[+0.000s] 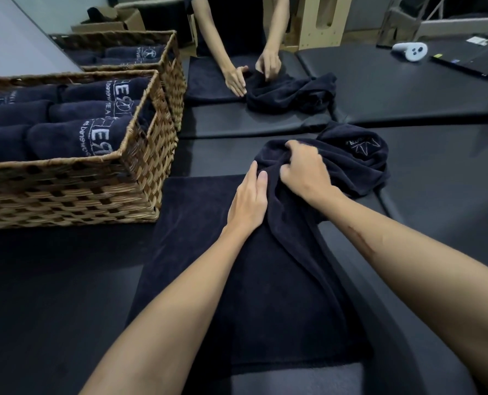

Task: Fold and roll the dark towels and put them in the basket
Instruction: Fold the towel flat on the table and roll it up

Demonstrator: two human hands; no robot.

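Observation:
A dark navy towel (203, 252) lies spread lengthwise on the black padded surface in front of me, its far end bunched into a heap at the upper right. My left hand (248, 201) rests flat on the towel with fingers straight. My right hand (305, 169) is closed on the bunched far part of the towel. To the left stands a woven wicker basket (140, 172) holding several rolled dark towels (74, 138) with white lettering.
A mirror ahead reflects the baskets, the towel and a person's arms (237, 78). A white controller (411, 49) and a laptop (476, 58) lie at the far right. Seams run between the black pads (436, 155).

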